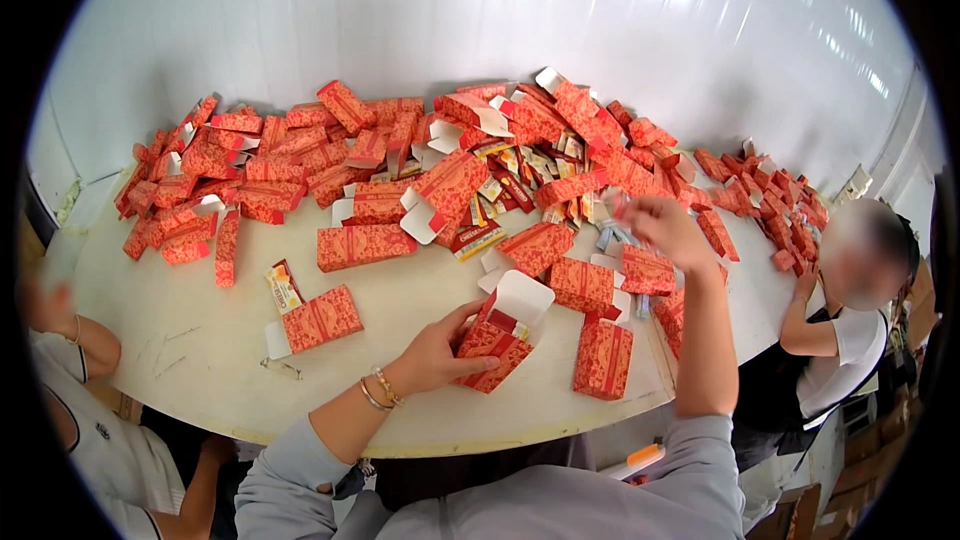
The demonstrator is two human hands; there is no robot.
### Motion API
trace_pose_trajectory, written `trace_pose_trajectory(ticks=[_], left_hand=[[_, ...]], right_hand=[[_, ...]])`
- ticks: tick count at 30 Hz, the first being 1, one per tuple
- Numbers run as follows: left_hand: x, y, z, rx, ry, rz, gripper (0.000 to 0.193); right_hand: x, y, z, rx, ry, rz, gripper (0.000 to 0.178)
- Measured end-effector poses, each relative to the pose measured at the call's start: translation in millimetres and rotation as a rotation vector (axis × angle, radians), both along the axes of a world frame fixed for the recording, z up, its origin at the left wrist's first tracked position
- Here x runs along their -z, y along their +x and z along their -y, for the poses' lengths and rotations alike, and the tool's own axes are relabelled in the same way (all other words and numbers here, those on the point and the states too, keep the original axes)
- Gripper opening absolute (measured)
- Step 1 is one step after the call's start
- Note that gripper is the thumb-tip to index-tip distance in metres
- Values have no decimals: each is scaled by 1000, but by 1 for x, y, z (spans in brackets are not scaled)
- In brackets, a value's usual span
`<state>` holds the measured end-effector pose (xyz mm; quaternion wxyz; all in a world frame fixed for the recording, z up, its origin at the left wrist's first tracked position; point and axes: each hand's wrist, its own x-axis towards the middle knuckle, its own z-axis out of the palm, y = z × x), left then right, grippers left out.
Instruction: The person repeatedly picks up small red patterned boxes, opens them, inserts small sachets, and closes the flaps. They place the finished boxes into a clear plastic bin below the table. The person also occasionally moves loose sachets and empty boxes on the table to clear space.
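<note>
My left hand [440, 352] is wrapped round a red patterned cardboard box [495, 348], tilted, its white flap raised at the top. Some sachets show inside the mouth of that box. To the right, my right hand [668, 228] is over the edge of the pile, its fingers bent together; what is between them is too blurred to make out. Beneath it lie pale, slim sachets [612, 234]. White-and-yellow and red sachets [515, 175] lie heaped among the boxes to its left.
A large heap of red boxes [300, 145] spreads along the back of the white table [200, 340]. Single boxes [322, 320] lie nearer me, one beside a sachet [283, 285]. One person [100, 440] sits at the left; another [840, 340] is at the right, by more boxes [770, 200].
</note>
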<state>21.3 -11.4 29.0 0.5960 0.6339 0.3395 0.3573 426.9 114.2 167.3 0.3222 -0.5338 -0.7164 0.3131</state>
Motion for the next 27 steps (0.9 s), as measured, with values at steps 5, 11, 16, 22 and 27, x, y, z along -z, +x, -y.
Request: trace_pose_trajectory(ticks=[5, 11, 16, 22, 27], left_hand=[[6, 5, 6, 16, 33, 4, 98], [0, 5, 9, 15, 73, -14, 100], [-6, 5, 12, 27, 69, -67, 100], [-4, 4, 12, 13, 54, -55, 100], [-2, 5, 11, -19, 118, -69, 99]], right_hand=[[-37, -97, 128, -412, -58, 346, 28], [-53, -138, 134, -483, 71, 688, 27], [-51, -151, 123, -579, 55, 844, 25], [-50, -152, 120, -435, -63, 536, 30], [-42, -150, 133, -417, 62, 224, 27]])
